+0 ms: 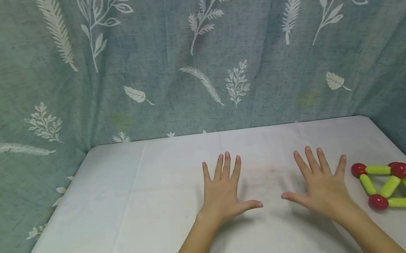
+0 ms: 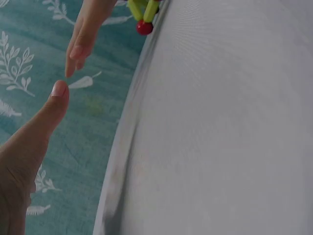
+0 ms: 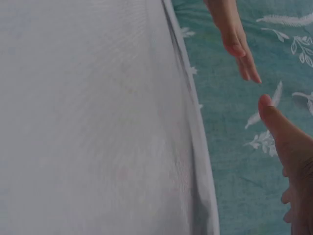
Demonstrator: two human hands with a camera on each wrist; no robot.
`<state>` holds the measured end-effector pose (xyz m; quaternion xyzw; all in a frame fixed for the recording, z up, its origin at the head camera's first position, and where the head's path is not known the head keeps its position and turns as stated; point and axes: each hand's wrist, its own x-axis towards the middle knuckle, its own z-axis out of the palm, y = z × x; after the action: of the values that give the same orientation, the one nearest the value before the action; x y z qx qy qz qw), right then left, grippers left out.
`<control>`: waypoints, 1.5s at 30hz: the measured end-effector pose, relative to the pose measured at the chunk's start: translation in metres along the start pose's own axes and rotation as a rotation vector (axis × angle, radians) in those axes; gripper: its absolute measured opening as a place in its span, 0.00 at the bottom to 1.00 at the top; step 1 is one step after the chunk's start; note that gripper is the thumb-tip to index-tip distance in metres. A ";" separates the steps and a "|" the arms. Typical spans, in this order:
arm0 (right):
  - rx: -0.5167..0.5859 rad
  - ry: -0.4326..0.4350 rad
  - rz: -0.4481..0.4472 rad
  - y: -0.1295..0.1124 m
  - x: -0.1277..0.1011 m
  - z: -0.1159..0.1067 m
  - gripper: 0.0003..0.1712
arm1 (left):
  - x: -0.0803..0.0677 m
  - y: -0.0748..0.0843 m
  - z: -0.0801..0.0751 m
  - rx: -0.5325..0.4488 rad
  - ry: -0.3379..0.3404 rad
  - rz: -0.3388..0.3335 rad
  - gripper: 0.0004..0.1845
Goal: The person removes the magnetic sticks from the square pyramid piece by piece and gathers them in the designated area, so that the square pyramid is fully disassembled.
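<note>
Ball-and-stick model [image 1: 390, 187], one ball [image 1: 391, 164] half-hidden

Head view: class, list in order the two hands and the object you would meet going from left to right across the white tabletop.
Left hand → right hand → red-and-yellow-green stick-and-ball model.

A smooth counter covered in white cloth [image 1: 154, 221] stretches from centre to six o'clock; a blue-green fabric curtain [image 1: 158, 41] with white leaf prints [image 1: 335, 80] hangs at nine, twelve and three o'clock.
</note>
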<state>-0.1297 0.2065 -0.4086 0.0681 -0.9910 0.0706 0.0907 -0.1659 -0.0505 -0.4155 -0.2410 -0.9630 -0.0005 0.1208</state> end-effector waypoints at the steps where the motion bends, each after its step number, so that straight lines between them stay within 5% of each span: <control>1: -0.006 0.002 0.003 0.002 -0.001 0.000 0.65 | 0.002 0.002 0.001 0.000 0.000 0.006 0.64; 26: -0.018 0.042 0.153 0.068 -0.025 -0.013 0.66 | 0.038 0.056 0.022 -0.036 -0.025 0.117 0.64; 38: -0.023 0.002 0.320 0.114 -0.047 -0.028 0.68 | 0.057 0.097 0.022 -0.039 -0.068 0.194 0.63; 45: 0.019 -0.041 0.365 0.142 -0.063 -0.031 0.73 | 0.067 0.129 0.026 -0.112 -0.157 0.225 0.63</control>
<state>-0.0840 0.3579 -0.4086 -0.1106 -0.9879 0.0936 0.0553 -0.1692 0.0955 -0.4327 -0.3528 -0.9349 -0.0218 0.0306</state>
